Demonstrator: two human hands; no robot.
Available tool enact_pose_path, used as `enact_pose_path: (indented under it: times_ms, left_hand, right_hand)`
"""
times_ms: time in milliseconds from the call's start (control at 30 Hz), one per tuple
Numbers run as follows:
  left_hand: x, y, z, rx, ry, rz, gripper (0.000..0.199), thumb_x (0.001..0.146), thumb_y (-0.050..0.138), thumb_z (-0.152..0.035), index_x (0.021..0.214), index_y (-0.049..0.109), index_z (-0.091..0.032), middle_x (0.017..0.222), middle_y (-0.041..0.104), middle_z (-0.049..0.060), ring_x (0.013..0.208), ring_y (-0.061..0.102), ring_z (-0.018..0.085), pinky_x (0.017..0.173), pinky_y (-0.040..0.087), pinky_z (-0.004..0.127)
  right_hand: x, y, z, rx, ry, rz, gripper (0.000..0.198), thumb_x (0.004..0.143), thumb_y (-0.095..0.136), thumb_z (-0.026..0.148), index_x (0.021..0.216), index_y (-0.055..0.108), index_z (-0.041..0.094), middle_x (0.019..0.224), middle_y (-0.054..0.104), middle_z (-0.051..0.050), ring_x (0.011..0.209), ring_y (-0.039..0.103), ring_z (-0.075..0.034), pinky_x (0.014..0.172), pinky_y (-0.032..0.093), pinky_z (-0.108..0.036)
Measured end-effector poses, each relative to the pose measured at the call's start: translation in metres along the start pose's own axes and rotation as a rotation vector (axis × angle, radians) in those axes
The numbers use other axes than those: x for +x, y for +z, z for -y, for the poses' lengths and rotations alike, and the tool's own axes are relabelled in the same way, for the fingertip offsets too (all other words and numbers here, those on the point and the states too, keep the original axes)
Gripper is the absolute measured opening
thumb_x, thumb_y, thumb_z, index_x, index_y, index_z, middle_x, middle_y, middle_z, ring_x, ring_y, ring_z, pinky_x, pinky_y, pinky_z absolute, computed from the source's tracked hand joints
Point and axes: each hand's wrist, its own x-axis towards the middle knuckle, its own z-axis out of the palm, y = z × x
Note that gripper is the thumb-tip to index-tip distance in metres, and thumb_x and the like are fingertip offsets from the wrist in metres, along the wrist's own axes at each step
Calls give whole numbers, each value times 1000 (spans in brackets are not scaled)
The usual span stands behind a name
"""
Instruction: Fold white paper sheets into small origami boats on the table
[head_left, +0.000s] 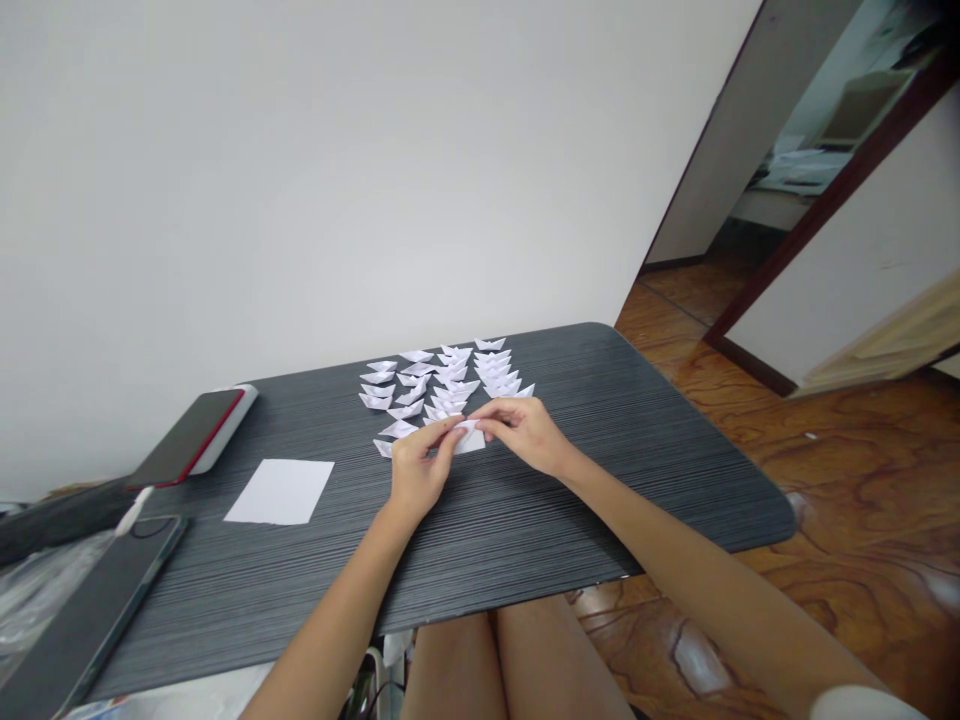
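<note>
Between my two hands is a small piece of folded white paper (pixel 471 439), held just above the dark table. My left hand (pixel 421 462) pinches its left side between thumb and fingers. On the other side my right hand (pixel 523 431) grips the upper right edge, thumb below and fingers on top. The fingers cover part of the folds. Right behind my hands stand rows of folded white paper boats (pixel 451 372), the nearest ones partly hidden by my fingers. A flat square sheet of white paper (pixel 280 492) lies to the left of my left hand.
The dark table (pixel 637 480) has grain lines and rounded corners, with a white wall (pixel 337 180) behind it. At the left lie a red-edged dark tablet-like device (pixel 184 437) and a dark phone-like device (pixel 97 610) with a white cable plug (pixel 135 510). Wooden floor (pixel 847 590) shows at right.
</note>
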Motion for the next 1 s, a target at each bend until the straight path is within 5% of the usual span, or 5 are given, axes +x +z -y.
enact_pose_path:
  times_ms: [500,800,1000]
  left_hand:
    - [-3,4,-3,-166,-178,162,23,77,48,-31,71,62,-13,53,62,1,46,56,11,48,43,20]
    - [-5,12,-7,-414,-343,181,24,77,48,-33,78,56,-11,42,55,-1,37,52,10,40,39,18]
    - [-1,10,-14,-549,-351,240,44,71,57,-28,109,38,-14,50,53,-6,42,56,10,44,43,18]
  right_hand:
    - [2,-1,5,-90,59,23,11,71,54,20,68,62,13,60,58,-1,53,48,-9,52,38,-21]
    - [5,6,-6,180,260,59,13,65,59,25,63,57,12,56,55,0,51,49,-9,53,39,-23]
    - [4,7,-6,135,248,21,11,66,56,23,61,54,13,55,54,2,51,49,-9,51,39,-22]
